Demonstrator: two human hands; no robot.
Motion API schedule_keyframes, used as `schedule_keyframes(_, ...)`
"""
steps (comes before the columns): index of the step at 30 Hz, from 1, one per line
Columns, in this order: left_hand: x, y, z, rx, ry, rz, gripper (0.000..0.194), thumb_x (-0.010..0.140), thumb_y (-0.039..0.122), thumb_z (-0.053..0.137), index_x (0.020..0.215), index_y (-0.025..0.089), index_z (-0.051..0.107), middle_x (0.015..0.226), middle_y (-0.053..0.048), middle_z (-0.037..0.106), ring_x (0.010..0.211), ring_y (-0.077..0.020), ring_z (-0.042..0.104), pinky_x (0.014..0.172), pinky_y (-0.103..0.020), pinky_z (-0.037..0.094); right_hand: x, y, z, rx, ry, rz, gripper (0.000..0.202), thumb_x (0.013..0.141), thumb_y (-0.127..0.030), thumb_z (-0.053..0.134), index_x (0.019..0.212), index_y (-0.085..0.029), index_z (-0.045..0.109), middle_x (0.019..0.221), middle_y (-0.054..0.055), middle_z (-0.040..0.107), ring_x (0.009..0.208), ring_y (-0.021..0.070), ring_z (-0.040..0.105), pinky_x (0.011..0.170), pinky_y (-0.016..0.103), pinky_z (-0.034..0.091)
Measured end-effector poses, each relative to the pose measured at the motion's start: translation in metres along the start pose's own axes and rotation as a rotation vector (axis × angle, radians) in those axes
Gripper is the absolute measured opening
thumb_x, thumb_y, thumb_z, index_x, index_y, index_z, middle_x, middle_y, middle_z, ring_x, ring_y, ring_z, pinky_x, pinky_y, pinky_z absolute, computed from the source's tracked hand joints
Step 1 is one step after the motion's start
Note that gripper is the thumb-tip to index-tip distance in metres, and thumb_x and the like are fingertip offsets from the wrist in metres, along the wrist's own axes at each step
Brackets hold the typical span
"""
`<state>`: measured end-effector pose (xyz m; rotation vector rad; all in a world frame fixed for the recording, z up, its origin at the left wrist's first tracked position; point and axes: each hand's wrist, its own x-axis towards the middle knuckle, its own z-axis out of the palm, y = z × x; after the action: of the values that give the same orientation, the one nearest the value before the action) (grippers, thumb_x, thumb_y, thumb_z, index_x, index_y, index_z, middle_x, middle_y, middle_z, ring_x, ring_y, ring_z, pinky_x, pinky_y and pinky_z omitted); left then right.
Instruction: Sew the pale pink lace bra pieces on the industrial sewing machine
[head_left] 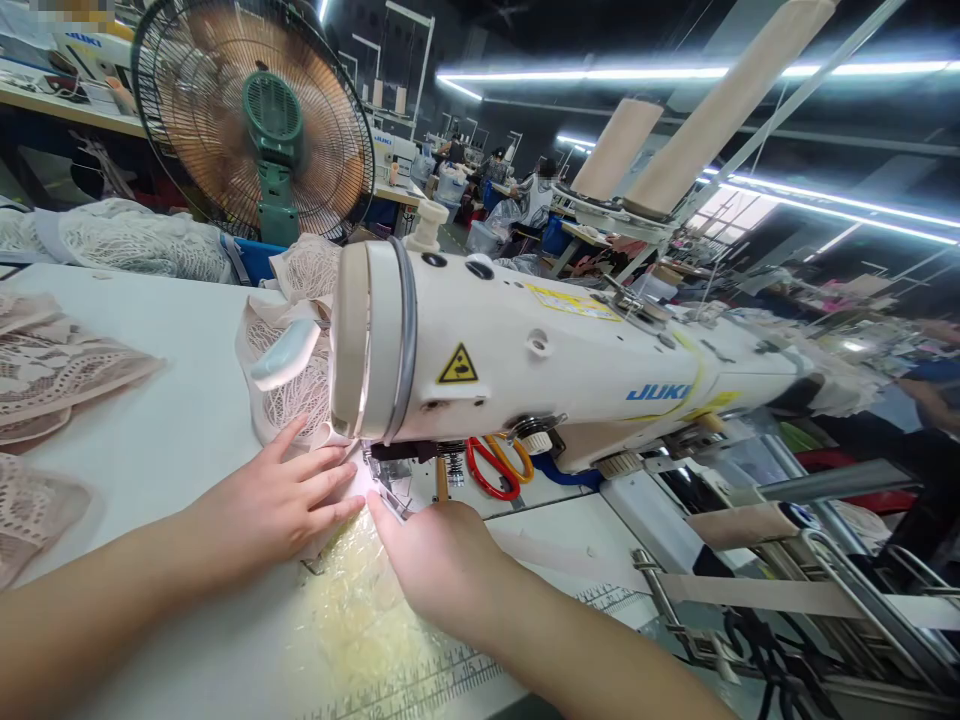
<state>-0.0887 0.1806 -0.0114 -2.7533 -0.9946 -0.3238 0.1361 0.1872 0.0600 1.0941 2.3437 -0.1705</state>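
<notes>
My left hand (262, 500) lies flat with fingers spread, pressing beige lace fabric (289, 400) on the white table beside the needle. Close by, my right hand (442, 560) is curled at the presser foot (390, 497), its thumb near my left fingertips. Its other fingers are mostly hidden, so what they grip cannot be made out. Above both hands is the head of a white sewing machine (480, 340). A pale elastic band (577, 562) runs over the table from the right, behind my right hand. Part of the lace is hidden under the machine head.
Red-and-orange scissors (499, 465) lie behind the needle. A printed ruler (442, 683) and yellowish clear tape (360, 610) are on the table's near side. More lace pieces (60, 365) lie at left. A large fan (255, 120) stands behind; metal band guides (682, 610) are at right.
</notes>
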Motion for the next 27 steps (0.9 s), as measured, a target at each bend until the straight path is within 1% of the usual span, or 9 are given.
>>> schedule_keyframes(4,-0.001,-0.006,0.001,0.039,0.011,0.027,0.053,0.091,0.006,0.042,0.135,0.03,0.06,0.133,-0.01,0.067,0.132,-0.0351,0.051,0.118,-0.069,0.007,0.003,-0.002,0.001,-0.022,0.004,0.008,0.089,0.081,-0.017,0.064,0.16,-0.022,0.024,0.091,0.013,0.074,0.074,0.0289,0.071,0.06,0.034,0.05)
schedule_keyframes(7,0.0,-0.012,0.002,0.023,0.027,0.01,0.045,0.094,0.014,0.048,0.132,0.033,0.062,0.132,-0.008,0.067,0.13,-0.0346,0.053,0.119,-0.068,0.008,0.006,-0.004,0.002,-0.052,0.023,0.002,0.095,0.077,-0.017,0.066,0.16,-0.018,0.021,0.089,0.013,0.075,0.07,0.0267,0.07,0.059,0.033,0.051)
schedule_keyframes(9,0.0,-0.015,0.002,0.015,0.02,-0.009,0.043,0.095,0.017,0.049,0.132,0.035,0.062,0.131,-0.006,0.069,0.13,-0.0334,0.054,0.12,-0.067,0.01,0.008,-0.005,0.001,-0.057,0.033,0.011,0.096,0.075,-0.017,0.066,0.16,-0.017,0.021,0.089,0.013,0.075,0.067,0.0252,0.07,0.058,0.032,0.051)
schedule_keyframes(13,0.002,-0.021,-0.001,0.025,-0.042,-0.041,0.048,0.096,0.011,0.044,0.133,0.037,0.062,0.13,-0.005,0.069,0.132,-0.032,0.053,0.119,-0.068,0.012,0.014,-0.011,0.003,-0.026,0.062,0.047,0.098,0.069,-0.016,0.07,0.158,-0.016,0.028,0.083,0.011,0.074,0.059,0.0231,0.066,0.056,0.031,0.05)
schedule_keyframes(17,0.006,-0.028,-0.004,0.017,-0.099,-0.059,0.053,0.095,0.007,0.042,0.135,0.034,0.061,0.133,-0.008,0.067,0.133,-0.0333,0.052,0.118,-0.068,0.015,0.019,-0.017,0.011,0.025,0.07,0.098,0.096,0.064,-0.013,0.073,0.153,-0.015,0.038,0.066,0.007,0.07,0.054,0.0226,0.063,0.056,0.032,0.049)
schedule_keyframes(20,0.01,-0.032,-0.004,0.016,-0.137,-0.088,0.049,0.095,0.009,0.042,0.133,0.032,0.063,0.131,-0.011,0.068,0.133,-0.0367,0.051,0.115,-0.069,0.019,0.02,-0.019,0.019,0.051,0.118,0.12,0.095,0.063,-0.013,0.073,0.152,-0.012,0.039,0.056,0.004,0.064,0.053,0.0232,0.062,0.055,0.033,0.049)
schedule_keyframes(22,0.013,-0.035,-0.003,0.015,-0.154,-0.134,0.048,0.094,0.008,0.044,0.13,0.031,0.065,0.13,-0.011,0.068,0.134,-0.0381,0.051,0.114,-0.069,0.02,0.02,-0.019,0.024,0.042,0.105,0.115,0.096,0.064,-0.013,0.072,0.153,-0.01,0.037,0.055,0.004,0.063,0.052,0.0234,0.061,0.053,0.033,0.048)
schedule_keyframes(24,0.014,-0.038,-0.001,0.003,-0.151,-0.175,0.045,0.094,0.01,0.044,0.127,0.031,0.067,0.131,-0.009,0.068,0.136,-0.0376,0.049,0.115,-0.068,0.017,0.02,-0.018,0.029,0.018,0.098,0.1,0.095,0.065,-0.013,0.071,0.154,-0.008,0.035,0.058,0.008,0.065,0.052,0.0236,0.061,0.051,0.032,0.047)
schedule_keyframes(27,0.014,-0.04,0.001,0.001,-0.102,-0.222,0.043,0.098,0.014,0.041,0.126,0.034,0.067,0.142,-0.005,0.061,0.143,-0.0349,0.04,0.118,-0.067,0.009,0.02,-0.015,0.041,-0.01,0.179,0.075,0.091,0.068,-0.015,0.07,0.153,-0.008,0.038,0.062,0.01,0.067,0.054,0.0231,0.062,0.05,0.031,0.046)
